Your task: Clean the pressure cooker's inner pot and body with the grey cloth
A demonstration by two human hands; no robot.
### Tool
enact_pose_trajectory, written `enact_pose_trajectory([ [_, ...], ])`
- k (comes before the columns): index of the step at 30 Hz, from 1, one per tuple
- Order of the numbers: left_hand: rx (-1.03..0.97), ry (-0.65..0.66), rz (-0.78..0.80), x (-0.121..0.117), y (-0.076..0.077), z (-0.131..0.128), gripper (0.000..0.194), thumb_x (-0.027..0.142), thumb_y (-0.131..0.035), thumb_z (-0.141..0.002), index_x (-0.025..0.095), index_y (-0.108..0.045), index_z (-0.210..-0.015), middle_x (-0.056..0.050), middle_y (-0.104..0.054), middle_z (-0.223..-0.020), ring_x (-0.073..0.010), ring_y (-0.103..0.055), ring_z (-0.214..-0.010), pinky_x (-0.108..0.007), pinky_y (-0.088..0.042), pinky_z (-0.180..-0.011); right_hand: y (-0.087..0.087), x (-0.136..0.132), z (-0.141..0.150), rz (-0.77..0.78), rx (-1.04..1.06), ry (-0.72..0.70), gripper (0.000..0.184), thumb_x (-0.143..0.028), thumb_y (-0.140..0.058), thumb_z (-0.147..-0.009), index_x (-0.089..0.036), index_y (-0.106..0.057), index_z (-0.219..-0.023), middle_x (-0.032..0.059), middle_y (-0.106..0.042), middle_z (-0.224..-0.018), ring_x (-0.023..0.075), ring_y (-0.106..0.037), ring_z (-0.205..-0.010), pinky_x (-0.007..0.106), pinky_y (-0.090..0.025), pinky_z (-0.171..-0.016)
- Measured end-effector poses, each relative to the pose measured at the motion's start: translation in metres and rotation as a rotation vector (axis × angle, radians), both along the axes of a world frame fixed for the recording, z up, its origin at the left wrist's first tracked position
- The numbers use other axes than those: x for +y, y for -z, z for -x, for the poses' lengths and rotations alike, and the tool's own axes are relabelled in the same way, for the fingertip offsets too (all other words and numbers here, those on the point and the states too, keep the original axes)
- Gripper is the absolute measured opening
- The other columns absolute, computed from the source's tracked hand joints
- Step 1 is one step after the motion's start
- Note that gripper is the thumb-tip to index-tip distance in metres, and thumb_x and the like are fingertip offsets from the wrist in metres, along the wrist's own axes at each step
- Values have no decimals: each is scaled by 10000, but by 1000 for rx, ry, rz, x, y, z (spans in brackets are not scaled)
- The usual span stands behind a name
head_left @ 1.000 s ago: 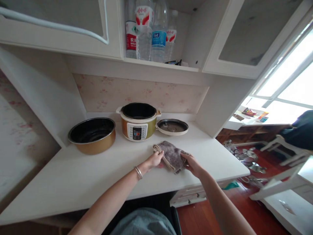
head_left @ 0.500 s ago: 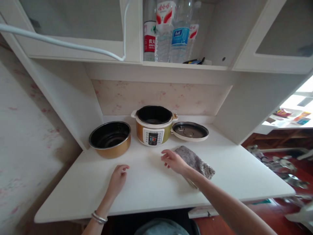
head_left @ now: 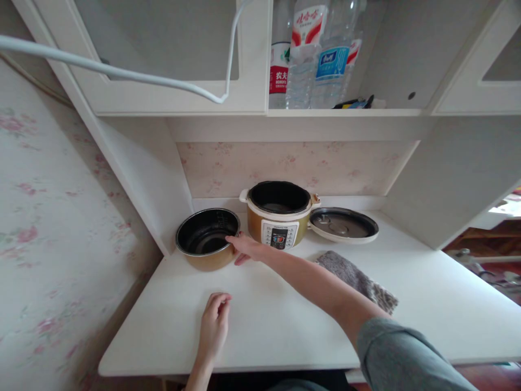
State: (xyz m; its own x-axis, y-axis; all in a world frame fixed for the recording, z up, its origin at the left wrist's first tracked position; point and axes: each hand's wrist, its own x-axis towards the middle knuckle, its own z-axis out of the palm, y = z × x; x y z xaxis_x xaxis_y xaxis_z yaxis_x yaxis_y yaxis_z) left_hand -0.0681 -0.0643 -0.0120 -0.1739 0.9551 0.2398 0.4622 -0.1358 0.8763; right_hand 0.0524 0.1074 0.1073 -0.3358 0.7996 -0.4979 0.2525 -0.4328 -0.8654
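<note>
A gold inner pot (head_left: pixel 209 263) with a black inside stands on the left of the white tabletop. My right hand (head_left: pixel 244 247) is at its right rim, thumb side over the edge and the other fingers outside, pinching it. My left hand (head_left: pixel 216 320) is above the table in front of the pot, its fingers curled together with nothing seen in them. Behind my right forearm is the gold and white electric cooker (head_left: pixel 254 220), uncovered, its control panel facing me. The round lid (head_left: pixel 345 224) lies upturned at its right.
A grey cloth (head_left: pixel 350 271) lies on the table (head_left: pixel 163 331), partly behind my right arm. Overhead is a cabinet shelf (head_left: pixel 391 113) with several plastic bottles (head_left: pixel 303 65). A white cable (head_left: pixel 134 76) crosses at upper left. The side wall borders the table's left.
My right hand has moved left from beside the cloth to the inner pot's rim and taken hold of it. My left hand stays low, fingers more curled. The view has shifted left.
</note>
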Motion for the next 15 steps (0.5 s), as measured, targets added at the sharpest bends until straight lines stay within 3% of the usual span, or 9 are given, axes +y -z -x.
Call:
enact_pose_trajectory([
  [4, -17, 41, -5, 0, -5, 0, 205, 321, -489, -859, 190, -643, -891, -63, -636, -945, -200, -607, -884, -308, -485, -769, 5, 13, 13, 41, -1, 1, 289, -233, -500, -863, -3, -564, -1024, 131, -658, -640, 204, -651, -505, 311, -572, -494],
  [9, -92, -2, 23, -1, -9, 0, 243, 384, -523, -837, 189, -663, -876, -58, -657, -894, -188, -619, -754, -294, -498, -665, -1, 6, 23, 32, 66, 64, 194, -131, -476, -843, 8, -579, -932, 84, -612, -520, 185, -641, -475, 268, -581, -541],
  [12, -123, -19, 34, -2, -8, 0, 258, 404, -534, -828, 188, -668, -876, -55, -663, -878, -179, -613, -699, -286, -494, -621, -14, -3, 22, 27, 113, 80, 192, -134, -477, -846, 11, -555, -943, 92, -617, -529, 193, -654, -487, 273, -586, -550],
  [15, -108, -2, 40, -3, -7, 1, 250, 388, -522, -839, 189, -659, -901, -57, -660, -896, -188, -621, -744, -293, -500, -661, -39, -10, 16, 18, 177, 69, 178, -122, -455, -844, 2, -534, -946, 104, -635, -554, 196, -671, -522, 281, -592, -582],
])
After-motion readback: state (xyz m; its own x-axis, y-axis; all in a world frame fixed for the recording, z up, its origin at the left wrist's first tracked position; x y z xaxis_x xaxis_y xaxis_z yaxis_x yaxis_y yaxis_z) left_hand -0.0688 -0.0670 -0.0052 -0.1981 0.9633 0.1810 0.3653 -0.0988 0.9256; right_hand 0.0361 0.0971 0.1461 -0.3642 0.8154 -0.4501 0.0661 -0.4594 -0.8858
